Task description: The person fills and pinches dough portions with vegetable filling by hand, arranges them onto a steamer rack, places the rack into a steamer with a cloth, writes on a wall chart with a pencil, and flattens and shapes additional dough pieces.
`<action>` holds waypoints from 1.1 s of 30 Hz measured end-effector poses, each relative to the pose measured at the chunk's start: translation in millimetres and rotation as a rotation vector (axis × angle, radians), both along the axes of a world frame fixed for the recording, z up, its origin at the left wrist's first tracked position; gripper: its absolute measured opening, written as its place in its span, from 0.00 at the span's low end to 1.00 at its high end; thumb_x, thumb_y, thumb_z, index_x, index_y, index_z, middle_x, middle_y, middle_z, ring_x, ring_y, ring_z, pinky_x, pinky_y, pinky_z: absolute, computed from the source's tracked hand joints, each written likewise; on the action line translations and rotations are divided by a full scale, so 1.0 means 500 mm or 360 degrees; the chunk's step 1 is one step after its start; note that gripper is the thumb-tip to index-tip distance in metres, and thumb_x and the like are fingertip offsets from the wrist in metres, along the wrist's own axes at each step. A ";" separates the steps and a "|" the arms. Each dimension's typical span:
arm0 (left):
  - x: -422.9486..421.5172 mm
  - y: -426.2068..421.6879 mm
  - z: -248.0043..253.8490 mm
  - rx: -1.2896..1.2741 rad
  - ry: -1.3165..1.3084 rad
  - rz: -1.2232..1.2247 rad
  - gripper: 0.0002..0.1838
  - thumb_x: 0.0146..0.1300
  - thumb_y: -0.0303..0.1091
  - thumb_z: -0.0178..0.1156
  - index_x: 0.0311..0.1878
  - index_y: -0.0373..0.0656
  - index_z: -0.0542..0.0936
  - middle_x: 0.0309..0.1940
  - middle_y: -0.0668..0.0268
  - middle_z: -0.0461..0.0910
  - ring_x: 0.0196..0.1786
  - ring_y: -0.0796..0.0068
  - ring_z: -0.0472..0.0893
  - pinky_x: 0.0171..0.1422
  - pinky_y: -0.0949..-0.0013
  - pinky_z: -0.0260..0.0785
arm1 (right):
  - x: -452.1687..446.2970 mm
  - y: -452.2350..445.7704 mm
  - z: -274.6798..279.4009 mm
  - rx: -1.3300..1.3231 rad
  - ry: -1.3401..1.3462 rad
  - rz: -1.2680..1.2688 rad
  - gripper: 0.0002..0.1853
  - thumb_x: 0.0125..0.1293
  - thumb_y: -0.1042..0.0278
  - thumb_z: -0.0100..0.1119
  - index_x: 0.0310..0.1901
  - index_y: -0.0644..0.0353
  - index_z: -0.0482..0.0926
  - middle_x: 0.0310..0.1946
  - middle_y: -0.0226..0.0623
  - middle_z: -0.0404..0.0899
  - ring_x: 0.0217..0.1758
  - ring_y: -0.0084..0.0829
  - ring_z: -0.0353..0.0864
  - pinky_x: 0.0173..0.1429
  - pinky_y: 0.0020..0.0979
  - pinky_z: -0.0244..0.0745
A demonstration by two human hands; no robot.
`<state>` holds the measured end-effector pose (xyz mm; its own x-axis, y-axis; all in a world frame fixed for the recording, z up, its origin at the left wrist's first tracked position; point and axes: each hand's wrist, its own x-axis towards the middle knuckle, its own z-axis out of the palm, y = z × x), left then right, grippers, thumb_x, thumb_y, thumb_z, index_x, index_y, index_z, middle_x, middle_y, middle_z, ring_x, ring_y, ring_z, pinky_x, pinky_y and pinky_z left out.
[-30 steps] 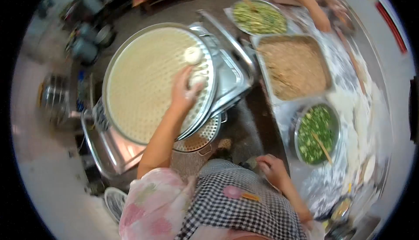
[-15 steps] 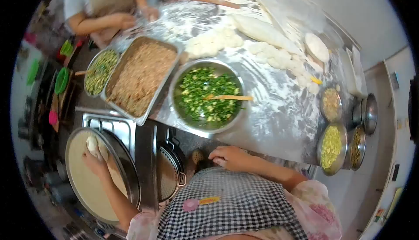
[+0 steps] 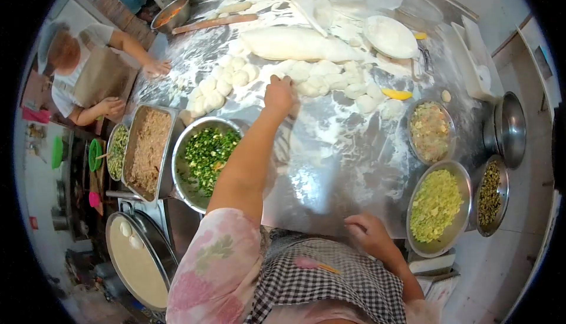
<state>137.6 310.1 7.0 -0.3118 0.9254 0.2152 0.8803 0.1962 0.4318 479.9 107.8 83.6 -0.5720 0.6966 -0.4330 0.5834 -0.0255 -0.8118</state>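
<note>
Head view: found left hand (image 3: pixel 279 93) extended across the floured surface (image 3: pixel 321 176), fingers bent down at the dough pieces (image 3: pixel 318 79); cannot tell whether pinching any. Noted right hand (image 3: pixel 372 237) loosely parted by the near edge, well apart. Located dough pieces to both sides of the nearer left hand, banded crosswise, roughly parallel with the long dough roll (image 3: pixel 300 45) beyond.

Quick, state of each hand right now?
Left hand: at the dough pieces; grip cannot be told.
Right hand: loosely open by the table edge, nothing visible in it.
</note>
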 end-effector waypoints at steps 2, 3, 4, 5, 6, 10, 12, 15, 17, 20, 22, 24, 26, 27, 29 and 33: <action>-0.007 0.009 -0.027 0.0025 0.0044 0.0023 0.11 0.52 0.30 0.59 0.40 0.41 0.76 0.38 0.49 0.70 0.39 0.50 0.76 0.45 0.55 0.70 | 0.036 0.008 -0.008 -0.0013 -0.0004 -0.0039 0.13 0.62 0.67 0.52 0.46 0.63 0.77 0.41 0.47 0.76 0.47 0.44 0.74 0.54 0.37 0.68; -0.010 0.000 -0.033 0.0067 0.0030 0.0032 0.11 0.49 0.30 0.60 0.38 0.40 0.77 0.36 0.51 0.72 0.37 0.53 0.76 0.43 0.57 0.70 | 0.043 0.018 -0.013 -0.0004 -0.0017 0.0023 0.13 0.62 0.67 0.51 0.47 0.63 0.76 0.43 0.47 0.76 0.48 0.44 0.74 0.54 0.37 0.68; -0.002 -0.021 -0.014 0.0115 -0.0100 0.0001 0.11 0.48 0.30 0.61 0.37 0.40 0.77 0.35 0.52 0.72 0.36 0.54 0.76 0.42 0.58 0.70 | 0.039 0.035 -0.019 -0.0002 -0.0031 0.0099 0.14 0.62 0.67 0.51 0.48 0.62 0.76 0.44 0.48 0.76 0.49 0.44 0.74 0.54 0.38 0.68; 0.007 -0.052 0.017 0.0160 -0.0229 -0.0018 0.11 0.47 0.30 0.62 0.36 0.40 0.77 0.33 0.53 0.73 0.35 0.56 0.76 0.41 0.59 0.70 | 0.027 0.051 -0.022 -0.0005 -0.0042 0.0184 0.14 0.62 0.67 0.51 0.48 0.62 0.76 0.45 0.48 0.76 0.49 0.44 0.74 0.55 0.38 0.68; 0.013 -0.079 0.045 0.0217 -0.0349 -0.0037 0.11 0.46 0.31 0.62 0.35 0.40 0.77 0.32 0.54 0.73 0.34 0.57 0.76 0.40 0.60 0.70 | -0.004 0.072 -0.021 0.0016 -0.0203 0.0419 0.16 0.62 0.67 0.51 0.51 0.61 0.74 0.49 0.46 0.75 0.53 0.42 0.73 0.57 0.38 0.67; 0.084 -0.250 0.190 0.0317 -0.1301 0.0111 0.10 0.49 0.29 0.65 0.35 0.40 0.76 0.33 0.67 0.73 0.34 0.79 0.73 0.37 0.76 0.67 | -0.163 0.063 -0.124 0.0734 0.0136 0.1249 0.27 0.62 0.63 0.53 0.62 0.63 0.63 0.60 0.48 0.66 0.65 0.42 0.63 0.68 0.41 0.57; 0.132 -0.334 0.219 0.0670 -0.1234 -0.0058 0.12 0.49 0.25 0.65 0.37 0.41 0.75 0.37 0.64 0.73 0.40 0.79 0.73 0.38 0.77 0.68 | -0.223 0.081 -0.206 0.1250 0.0496 0.1519 0.32 0.60 0.59 0.56 0.63 0.67 0.60 0.60 0.52 0.66 0.65 0.45 0.62 0.70 0.43 0.51; 0.177 -0.420 0.203 0.0600 -0.0523 -0.0176 0.14 0.45 0.24 0.65 0.37 0.41 0.76 0.41 0.58 0.73 0.43 0.64 0.76 0.44 0.68 0.70 | -0.331 0.231 -0.216 0.0282 0.0366 0.1098 0.22 0.60 0.67 0.54 0.55 0.68 0.67 0.51 0.53 0.72 0.57 0.45 0.70 0.64 0.40 0.61; 0.193 -0.455 0.121 0.0294 -0.0436 -0.0245 0.14 0.44 0.25 0.66 0.37 0.40 0.76 0.42 0.56 0.74 0.45 0.58 0.75 0.48 0.64 0.70 | -0.328 0.362 -0.236 0.1070 0.0257 0.0764 0.18 0.65 0.65 0.46 0.53 0.67 0.70 0.50 0.53 0.73 0.55 0.47 0.72 0.61 0.40 0.64; 0.193 -0.481 -0.022 0.0098 -0.0361 -0.0322 0.20 0.43 0.33 0.70 0.41 0.41 0.76 0.46 0.56 0.74 0.52 0.54 0.73 0.54 0.58 0.67 | -0.262 0.431 -0.121 0.1071 0.0175 0.0343 0.18 0.65 0.68 0.48 0.54 0.65 0.72 0.51 0.49 0.75 0.53 0.40 0.75 0.57 0.34 0.68; 0.218 -0.465 -0.045 0.0342 -0.0365 -0.0284 0.22 0.43 0.35 0.71 0.42 0.42 0.75 0.46 0.57 0.74 0.54 0.53 0.71 0.57 0.57 0.65 | -0.209 0.419 -0.077 0.0821 0.0124 0.0400 0.17 0.65 0.66 0.47 0.53 0.64 0.74 0.50 0.49 0.75 0.53 0.44 0.75 0.57 0.36 0.68; 0.234 -0.430 -0.042 0.0313 -0.0253 -0.0438 0.17 0.46 0.30 0.68 0.40 0.42 0.74 0.45 0.58 0.74 0.55 0.52 0.71 0.56 0.58 0.66 | -0.169 0.382 -0.067 0.0664 0.0115 0.0475 0.16 0.65 0.66 0.48 0.51 0.64 0.75 0.49 0.49 0.76 0.51 0.46 0.76 0.56 0.38 0.69; 0.233 -0.400 -0.085 0.0332 -0.0265 -0.0672 0.16 0.47 0.29 0.66 0.40 0.42 0.74 0.44 0.58 0.74 0.54 0.53 0.72 0.55 0.58 0.67 | -0.136 0.341 -0.067 0.0600 0.0151 0.0552 0.16 0.65 0.66 0.49 0.50 0.65 0.76 0.46 0.50 0.77 0.49 0.46 0.77 0.54 0.38 0.70; 0.234 -0.394 -0.102 0.0369 -0.0312 -0.0764 0.14 0.50 0.25 0.64 0.41 0.43 0.74 0.43 0.58 0.74 0.52 0.53 0.73 0.55 0.57 0.67 | -0.121 0.323 -0.063 0.0587 0.0167 0.0584 0.15 0.64 0.66 0.49 0.49 0.64 0.76 0.46 0.49 0.78 0.47 0.46 0.77 0.53 0.38 0.70; 0.222 -0.408 -0.097 0.0089 -0.0290 -0.0791 0.14 0.50 0.26 0.63 0.42 0.42 0.75 0.41 0.58 0.74 0.51 0.54 0.73 0.55 0.58 0.67 | -0.097 0.296 -0.049 0.0565 0.0208 0.0653 0.15 0.64 0.67 0.50 0.49 0.64 0.76 0.44 0.49 0.78 0.44 0.45 0.78 0.50 0.38 0.71; 0.216 -0.425 -0.039 -0.0163 -0.0242 -0.0711 0.22 0.54 0.37 0.60 0.51 0.36 0.72 0.50 0.52 0.71 0.57 0.51 0.70 0.62 0.55 0.63 | -0.055 0.260 0.002 0.0299 0.0132 0.0520 0.13 0.63 0.71 0.51 0.48 0.64 0.76 0.41 0.47 0.79 0.41 0.39 0.79 0.46 0.34 0.72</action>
